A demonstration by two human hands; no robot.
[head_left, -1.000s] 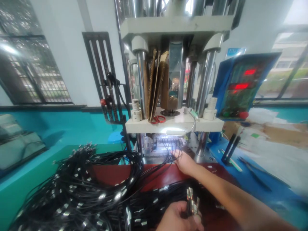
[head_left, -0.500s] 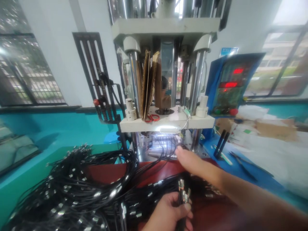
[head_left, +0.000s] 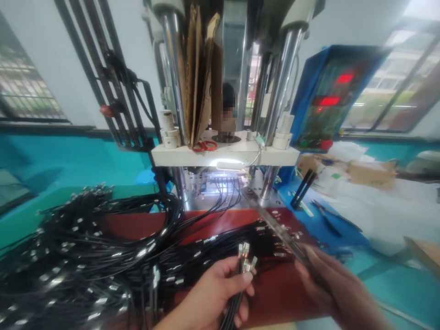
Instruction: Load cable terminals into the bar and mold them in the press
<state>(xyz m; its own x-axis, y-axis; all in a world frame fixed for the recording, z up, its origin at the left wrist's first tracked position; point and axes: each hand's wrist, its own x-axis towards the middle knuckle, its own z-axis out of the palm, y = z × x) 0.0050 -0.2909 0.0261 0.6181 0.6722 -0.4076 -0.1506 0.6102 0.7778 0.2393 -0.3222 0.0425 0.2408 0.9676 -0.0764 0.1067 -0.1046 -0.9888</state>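
Observation:
My left hand [head_left: 228, 286] is closed round a small bundle of black cables [head_left: 231, 311] with shiny metal connectors at their upper ends. In my right hand [head_left: 330, 279] is a long, dark metal bar [head_left: 275, 224], blurred, slanting up and left. Its rounded far tip is just in front of the press's lower bed, at the right of the lit mould [head_left: 220, 183]. Several black cables run out of the mould toward the red work surface [head_left: 271, 291]. More loose cables [head_left: 206, 243] with metal ends lie on that surface behind my left hand.
A big heap of black cables [head_left: 68, 256] fills the left side by a green bin wall [head_left: 20, 220]. The press plate [head_left: 185, 158] carries red-handled scissors [head_left: 206, 145] and cardboard. At right are a blue control box [head_left: 323, 101], pliers [head_left: 326, 217] and white bags [head_left: 371, 201].
My right hand has drawn back from the mould area to the lower right, and the metal bar now shows in it. My left hand still holds its cables. The view has tilted down.

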